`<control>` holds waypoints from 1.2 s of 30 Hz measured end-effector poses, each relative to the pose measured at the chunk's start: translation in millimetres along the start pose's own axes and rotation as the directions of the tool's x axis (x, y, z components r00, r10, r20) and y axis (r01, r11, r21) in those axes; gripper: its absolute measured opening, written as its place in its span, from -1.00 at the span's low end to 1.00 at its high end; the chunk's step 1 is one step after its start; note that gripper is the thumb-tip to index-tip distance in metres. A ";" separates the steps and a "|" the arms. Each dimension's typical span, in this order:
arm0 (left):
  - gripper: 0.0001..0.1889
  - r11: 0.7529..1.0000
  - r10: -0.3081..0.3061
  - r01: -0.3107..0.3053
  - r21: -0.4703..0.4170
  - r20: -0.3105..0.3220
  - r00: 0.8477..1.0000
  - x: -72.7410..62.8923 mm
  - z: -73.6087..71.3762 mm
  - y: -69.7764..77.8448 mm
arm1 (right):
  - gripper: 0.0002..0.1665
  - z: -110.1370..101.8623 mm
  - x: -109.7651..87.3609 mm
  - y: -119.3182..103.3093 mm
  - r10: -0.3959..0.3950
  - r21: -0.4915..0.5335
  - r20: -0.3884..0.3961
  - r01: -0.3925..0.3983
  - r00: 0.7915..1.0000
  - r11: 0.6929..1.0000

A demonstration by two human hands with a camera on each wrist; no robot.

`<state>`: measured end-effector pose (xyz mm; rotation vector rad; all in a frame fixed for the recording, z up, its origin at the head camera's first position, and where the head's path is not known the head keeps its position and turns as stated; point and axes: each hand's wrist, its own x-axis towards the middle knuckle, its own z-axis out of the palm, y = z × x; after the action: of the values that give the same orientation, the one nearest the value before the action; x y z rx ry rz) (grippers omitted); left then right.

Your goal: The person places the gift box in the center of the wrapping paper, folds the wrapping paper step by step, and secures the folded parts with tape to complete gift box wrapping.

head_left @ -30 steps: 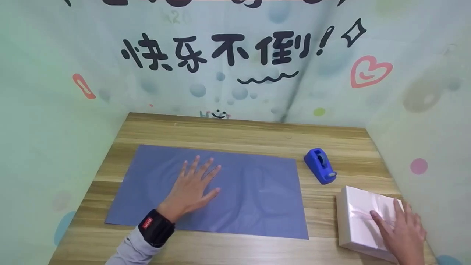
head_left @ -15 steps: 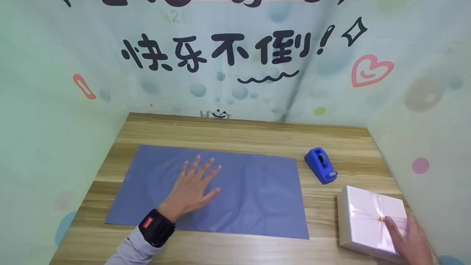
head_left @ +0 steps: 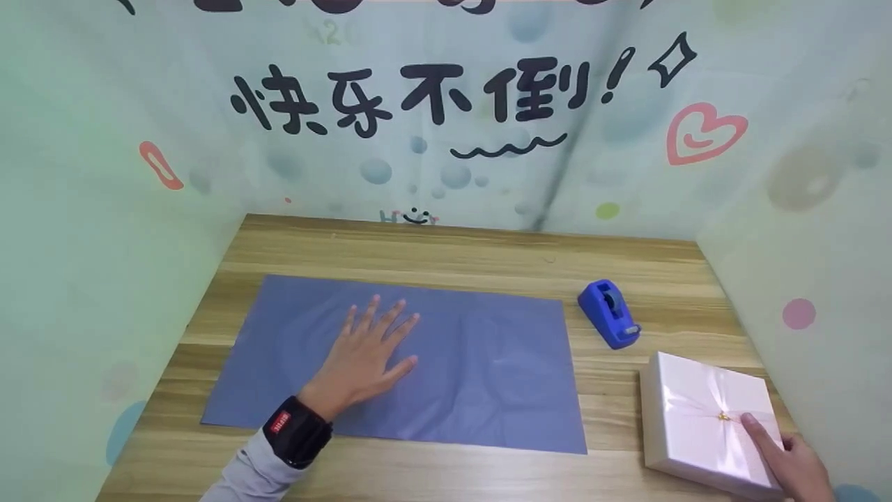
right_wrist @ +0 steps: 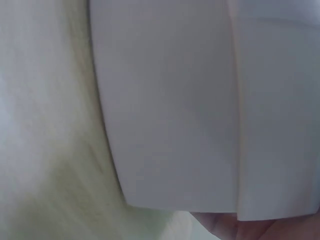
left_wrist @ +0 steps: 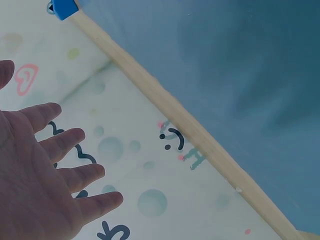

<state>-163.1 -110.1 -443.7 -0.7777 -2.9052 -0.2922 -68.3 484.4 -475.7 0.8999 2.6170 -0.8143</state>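
My left hand (head_left: pixel 364 357), fingers spread wide, is over the left half of a flat blue sheet (head_left: pixel 502 376); its palm and fingers (left_wrist: pixel 45 175) also show in the left wrist view. Whether it touches the sheet is unclear. At the table's right front sits a pale pink gift box (head_left: pixel 707 411) with a ribbon and a small gold piece on its lid. My right hand (head_left: pixel 798 464) grips the box's right side, thumb on the lid and fingers curled down out of sight. In the right wrist view the box's side (right_wrist: pixel 165 110) hides most of that hand.
A blue tape dispenser (head_left: pixel 608 315) stands between the sheet and the back right of the wooden table (head_left: pixel 453 247). Printed fabric walls (head_left: pixel 418 167) close off the back, left and right. The box lies near the right wall.
My right hand has slid from the top of the box towards its right front edge and now grips it there, uncovering the ribbon. My left hand has stayed in place.
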 end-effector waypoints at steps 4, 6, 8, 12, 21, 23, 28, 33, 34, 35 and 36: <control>-0.37 1.000 -0.005 0.005 -0.003 0.006 1.000 0.5 -1.0 -0.2 | 0.11 -3.7 1.2 0.4 -0.014 0.048 0.037 0.012 0.999 0.999; -0.37 1.000 -0.006 0.006 0.000 0.010 1.000 1.0 -1.1 -0.6 | 0.10 -5.9 1.3 0.3 -0.008 0.074 0.060 0.003 0.998 0.997; -0.37 1.000 -0.007 0.007 0.003 0.014 1.000 0.8 -1.3 -0.7 | 0.12 -7.9 1.1 -0.6 0.009 0.094 0.084 -0.017 0.996 0.995; -0.37 1.000 -0.008 0.008 0.003 0.011 1.000 0.6 -0.9 -1.6 | 0.17 -12.2 1.3 -3.4 0.022 0.093 0.123 -0.033 0.992 0.995; -0.38 1.000 -0.002 0.002 -0.023 -0.022 1.000 -0.4 -0.7 -2.4 | 0.15 -12.6 -1.5 -4.2 0.030 0.090 0.097 -0.039 0.995 0.995; -0.38 1.000 -0.008 0.008 -0.020 -0.020 1.000 0.0 -0.8 -2.3 | 0.15 -11.7 -3.0 -7.4 0.049 0.104 0.076 -0.057 0.996 0.993; -0.38 0.998 -0.037 0.038 -0.045 0.006 0.999 0.7 -1.9 -1.8 | -0.03 -5.3 -9.6 -20.6 0.087 0.335 0.052 -0.099 0.995 0.937; -0.39 0.991 -0.066 0.070 -0.116 0.034 0.997 1.5 -1.4 1.0 | -0.31 4.7 -19.2 -36.6 0.062 0.601 0.098 -0.109 0.993 0.792; -0.39 0.987 -0.074 0.079 -0.143 0.038 0.997 1.7 -1.3 2.1 | -0.35 7.6 -21.6 -40.4 0.058 0.631 0.102 -0.110 0.993 0.768; -0.39 0.982 -0.082 0.087 -0.168 0.041 0.996 1.8 -1.1 3.4 | -0.37 10.9 -23.7 -44.9 0.049 0.653 0.102 -0.104 0.994 0.751; -0.39 0.976 -0.088 0.094 -0.196 0.041 0.995 2.0 -0.7 4.9 | -0.39 14.6 -26.2 -49.8 0.047 0.671 0.098 -0.101 0.994 0.735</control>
<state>-162.4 -105.2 -441.9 -0.6819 -2.9796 -0.5916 -78.4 430.6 -455.8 1.0940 2.1869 -1.8027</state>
